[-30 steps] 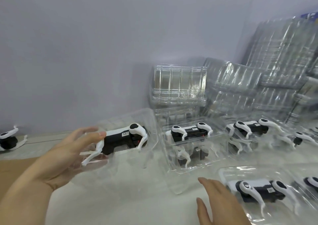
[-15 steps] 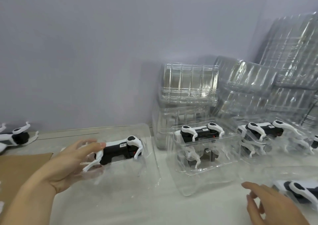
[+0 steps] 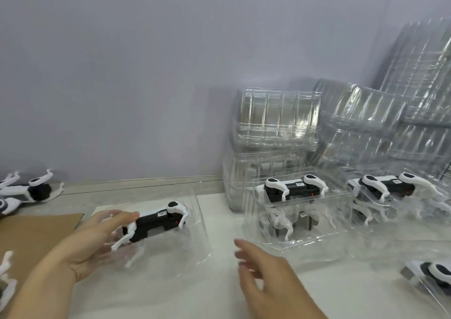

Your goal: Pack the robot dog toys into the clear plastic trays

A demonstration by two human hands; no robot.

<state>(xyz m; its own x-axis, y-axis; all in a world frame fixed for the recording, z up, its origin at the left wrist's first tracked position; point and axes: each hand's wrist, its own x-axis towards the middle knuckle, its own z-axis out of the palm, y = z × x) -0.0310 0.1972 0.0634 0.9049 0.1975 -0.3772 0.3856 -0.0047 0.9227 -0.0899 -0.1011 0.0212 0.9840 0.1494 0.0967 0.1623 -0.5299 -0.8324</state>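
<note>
Robot dog toy [image 3: 156, 223] against left fingers [image 3: 122, 217]

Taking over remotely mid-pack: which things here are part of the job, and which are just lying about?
Part of the job:
- toy gripped by left hand, over a clear tray
- right hand, open, holding nothing
- filled tray stack
- empty tray stacks
- unpacked toys

Lying about:
- cardboard sheet
</note>
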